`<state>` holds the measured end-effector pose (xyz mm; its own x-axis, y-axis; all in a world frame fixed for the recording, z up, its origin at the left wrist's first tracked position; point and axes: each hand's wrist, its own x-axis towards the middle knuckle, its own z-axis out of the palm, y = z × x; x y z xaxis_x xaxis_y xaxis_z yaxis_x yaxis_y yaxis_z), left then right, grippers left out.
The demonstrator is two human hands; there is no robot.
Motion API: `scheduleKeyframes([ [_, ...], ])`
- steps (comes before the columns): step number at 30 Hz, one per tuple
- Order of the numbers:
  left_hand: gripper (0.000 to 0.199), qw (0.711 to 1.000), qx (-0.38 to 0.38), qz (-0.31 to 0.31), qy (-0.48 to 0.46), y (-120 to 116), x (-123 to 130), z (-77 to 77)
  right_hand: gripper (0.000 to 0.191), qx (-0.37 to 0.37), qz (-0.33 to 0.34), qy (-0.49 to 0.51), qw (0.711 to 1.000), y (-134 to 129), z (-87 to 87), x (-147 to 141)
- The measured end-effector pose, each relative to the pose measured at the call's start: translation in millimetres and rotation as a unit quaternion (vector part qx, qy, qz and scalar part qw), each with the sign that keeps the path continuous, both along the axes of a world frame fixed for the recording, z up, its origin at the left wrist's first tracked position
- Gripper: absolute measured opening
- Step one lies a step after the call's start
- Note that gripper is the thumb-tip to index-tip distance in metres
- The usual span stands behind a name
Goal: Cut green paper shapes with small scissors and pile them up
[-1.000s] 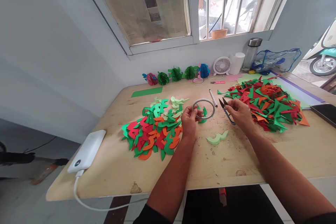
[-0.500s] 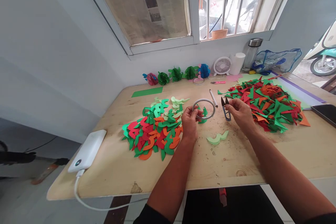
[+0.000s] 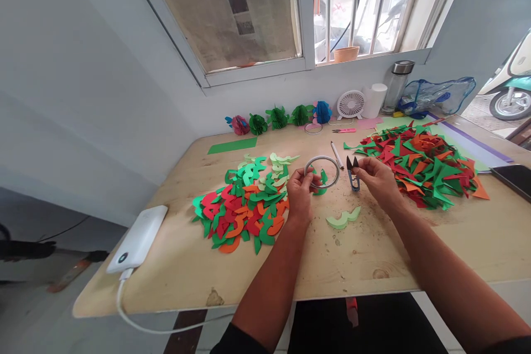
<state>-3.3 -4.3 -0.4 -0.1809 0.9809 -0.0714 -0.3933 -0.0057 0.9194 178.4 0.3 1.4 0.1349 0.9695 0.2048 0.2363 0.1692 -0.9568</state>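
Note:
My left hand (image 3: pixel 299 191) pinches the left side of a round grey ring (image 3: pixel 339 178) above the table. Green paper (image 3: pixel 323 177) shows through the ring. My right hand (image 3: pixel 378 178) holds small dark thread snips (image 3: pixel 354 178) by the upper part, blades pointing up, just right of the ring. Below the ring lies a pale green curved paper piece (image 3: pixel 343 218). A pile of curved red, orange and green cutouts (image 3: pixel 244 204) is left of my left hand. Beyond my right hand is a heap of pointed paper scraps (image 3: pixel 431 166).
Behind the hands lie a white pen (image 3: pixel 337 155), pink snips (image 3: pixel 344 130) and another ring (image 3: pixel 313 129). Paper ornaments (image 3: pixel 277 116), a fan (image 3: pixel 350 105) and a bottle (image 3: pixel 398 87) line the wall. A power bank (image 3: pixel 138 238) is left; a phone (image 3: pixel 514 177) is right.
My right hand has shifted slightly left with the snips, bringing them closer to the ring. My left hand and the ring are almost unmoved.

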Motion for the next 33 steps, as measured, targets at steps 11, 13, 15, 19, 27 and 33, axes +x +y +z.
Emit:
scheduleKeyframes([
  [11,0.022,1.000,0.003,-0.008,-0.006,-1.2,0.4,1.0,0.016,-0.001,0.023,-0.024,0.999,0.8,-2.2,-0.2],
  [13,0.021,1.000,0.005,-0.009,-0.007,-1.1,0.6,0.9,0.017,0.000,0.032,-0.038,0.999,0.7,-2.0,-0.7],
  [15,0.021,1.000,0.006,-0.009,-0.007,-0.7,0.7,0.4,0.018,0.005,0.034,-0.055,0.998,0.6,-2.2,-1.1],
  [19,0.020,1.000,0.005,-0.008,-0.006,0.3,0.9,-0.9,0.020,0.011,0.028,-0.078,0.996,1.2,-4.1,-0.9],
  [27,0.019,1.000,0.008,-0.010,-0.006,-0.2,1.0,-1.0,0.020,0.026,0.021,-0.095,0.995,3.7,-10.1,1.6],
  [33,0.018,1.000,0.008,-0.011,-0.003,-0.5,0.9,-1.0,0.018,0.019,0.039,-0.080,0.996,5.2,-14.3,1.3],
])
